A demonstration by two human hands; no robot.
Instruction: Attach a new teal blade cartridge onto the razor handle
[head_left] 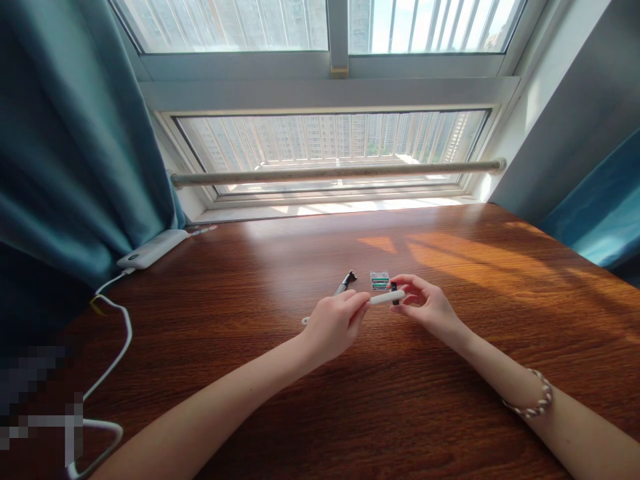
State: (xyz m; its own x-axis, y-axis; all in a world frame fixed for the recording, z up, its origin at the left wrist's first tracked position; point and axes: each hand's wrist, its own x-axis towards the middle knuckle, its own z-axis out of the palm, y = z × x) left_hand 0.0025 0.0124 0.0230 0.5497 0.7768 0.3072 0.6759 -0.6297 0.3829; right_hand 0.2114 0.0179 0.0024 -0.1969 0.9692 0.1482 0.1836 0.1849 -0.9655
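My left hand [336, 321] is closed around a slim white stick [383, 298], which looks like a small brush. Its handle end, with a hole, sticks out behind the hand. My right hand [425, 301] pinches a small black razor head [395, 287] upright between thumb and fingers. The white stick's far end lies across the black piece; whether bristles touch it is too small to see. Just beyond my left hand lies a silver razor [345, 283] with a dark end, its lower part hidden by the hand. A clear blade case [379, 281] with green-edged cartridges sits beside my right fingers.
The brown wooden table [240, 400] reaches to the window sill. At its left edge, by the blue curtain [90, 133], lies a white power strip [155, 249] with a white cable [127, 327] trailing down. A metal rail [340, 175] crosses the window.
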